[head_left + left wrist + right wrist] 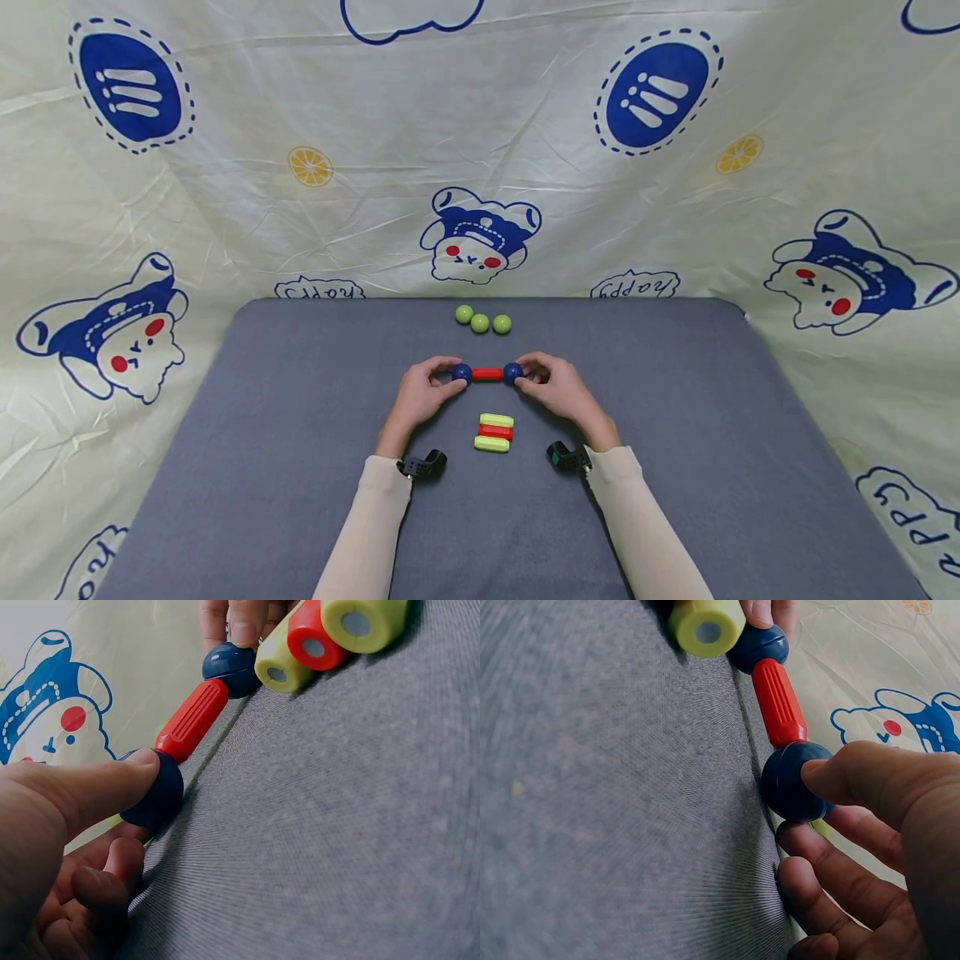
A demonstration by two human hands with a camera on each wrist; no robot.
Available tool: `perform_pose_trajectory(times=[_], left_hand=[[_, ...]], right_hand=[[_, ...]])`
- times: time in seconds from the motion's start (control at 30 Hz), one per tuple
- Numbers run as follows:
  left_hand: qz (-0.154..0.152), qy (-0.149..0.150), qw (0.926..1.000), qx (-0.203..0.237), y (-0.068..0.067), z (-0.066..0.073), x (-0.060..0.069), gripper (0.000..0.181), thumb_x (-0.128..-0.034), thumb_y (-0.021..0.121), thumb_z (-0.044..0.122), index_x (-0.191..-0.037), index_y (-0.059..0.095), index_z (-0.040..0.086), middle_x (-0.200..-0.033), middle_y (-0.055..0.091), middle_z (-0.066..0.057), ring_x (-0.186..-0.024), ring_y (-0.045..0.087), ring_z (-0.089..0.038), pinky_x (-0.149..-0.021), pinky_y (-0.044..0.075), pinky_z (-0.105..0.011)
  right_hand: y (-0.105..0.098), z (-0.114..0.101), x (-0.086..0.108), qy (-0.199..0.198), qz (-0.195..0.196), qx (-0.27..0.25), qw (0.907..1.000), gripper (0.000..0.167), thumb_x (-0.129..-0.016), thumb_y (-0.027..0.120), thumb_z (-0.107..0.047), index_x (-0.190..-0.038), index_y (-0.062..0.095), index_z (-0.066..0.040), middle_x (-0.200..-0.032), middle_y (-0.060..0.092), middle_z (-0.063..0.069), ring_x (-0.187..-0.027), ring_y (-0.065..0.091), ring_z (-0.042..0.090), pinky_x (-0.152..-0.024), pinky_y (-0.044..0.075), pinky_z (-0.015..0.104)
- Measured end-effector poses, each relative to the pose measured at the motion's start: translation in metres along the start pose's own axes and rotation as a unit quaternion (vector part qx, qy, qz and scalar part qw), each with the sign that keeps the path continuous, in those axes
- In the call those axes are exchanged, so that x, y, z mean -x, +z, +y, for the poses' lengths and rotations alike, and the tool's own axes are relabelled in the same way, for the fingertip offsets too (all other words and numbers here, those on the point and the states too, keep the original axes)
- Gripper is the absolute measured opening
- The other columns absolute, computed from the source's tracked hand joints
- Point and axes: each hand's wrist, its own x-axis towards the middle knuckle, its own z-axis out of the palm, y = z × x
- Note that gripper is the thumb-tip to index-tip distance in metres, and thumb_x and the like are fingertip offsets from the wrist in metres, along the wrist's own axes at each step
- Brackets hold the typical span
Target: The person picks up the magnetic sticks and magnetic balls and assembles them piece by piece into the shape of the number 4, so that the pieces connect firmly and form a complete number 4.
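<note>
A red rod (487,375) lies crosswise between two dark blue balls, touching one at each end. My left hand (426,392) pinches the left blue ball (462,373) between thumb and fingers. The right blue ball (513,372) is pinched by my right hand (558,387). In the left wrist view the thumb presses on the near ball (157,795), with the red rod (191,720) running to the far one. The right wrist view shows the thumb on its ball (791,784) at the end of the red rod (778,701).
Three green balls (480,323) sit near the table's far edge. Closer to me, between the forearms, two yellow-green rods (492,444) lie with a red rod (496,432) between them. A patterned cloth (525,100) hangs behind the grey table (300,467).
</note>
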Motion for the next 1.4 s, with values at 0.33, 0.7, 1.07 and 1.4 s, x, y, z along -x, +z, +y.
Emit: perform_pose_trajectory(times=[0.33, 0.7, 1.07, 1.4], left_hand=[[-0.002, -0.005, 1.0, 0.003, -0.0004, 0.0007, 0.0014, 0.035, -0.0908, 0.081, 0.022, -0.125, 0.073, 0.016, -0.119, 0.074, -0.006, -0.07, 0.054, -0.012, -0.065, 0.043, -0.026], [-0.004, -0.009, 1.0, -0.001, 0.0004, -0.0008, 0.0015, 0.035, -0.0914, 0.08, 0.023, -0.125, 0.073, 0.016, -0.119, 0.074, -0.005, -0.069, 0.053, -0.012, -0.064, 0.042, -0.025], [-0.003, -0.006, 1.0, 0.006, 0.0002, 0.0015, 0.0017, 0.035, -0.0907, 0.081, 0.022, -0.124, 0.074, 0.016, -0.119, 0.074, -0.006, -0.068, 0.053, -0.011, -0.063, 0.043, -0.024], [-0.003, -0.006, 0.9999, 0.015, -0.0025, 0.0038, 0.003, 0.035, -0.0899, 0.082, 0.021, -0.124, 0.074, 0.015, -0.119, 0.074, -0.006, -0.07, 0.055, -0.013, -0.066, 0.044, -0.025]], right_hand=[[-0.0002, -0.0012, 0.0007, 0.005, -0.003, -0.004, 1.0, 0.028, -0.094, 0.075, -0.017, -0.12, 0.07, -0.008, -0.105, 0.072, 0.008, -0.083, 0.057, 0.018, -0.073, 0.045, 0.03], [-0.0004, -0.0014, 0.0015, 0.006, -0.003, -0.002, 1.0, 0.028, -0.094, 0.075, -0.018, -0.121, 0.07, -0.009, -0.105, 0.072, 0.007, -0.083, 0.057, 0.017, -0.073, 0.045, 0.03], [0.0001, 0.0001, 0.0026, 0.004, 0.001, 0.002, 1.0, 0.029, -0.094, 0.075, -0.019, -0.121, 0.07, -0.009, -0.105, 0.072, 0.008, -0.084, 0.057, 0.017, -0.073, 0.045, 0.031], [0.0006, -0.003, 0.0029, 0.01, 0.001, 0.008, 0.9999, 0.028, -0.095, 0.075, -0.02, -0.12, 0.07, -0.009, -0.106, 0.072, 0.008, -0.085, 0.058, 0.018, -0.075, 0.045, 0.032]])
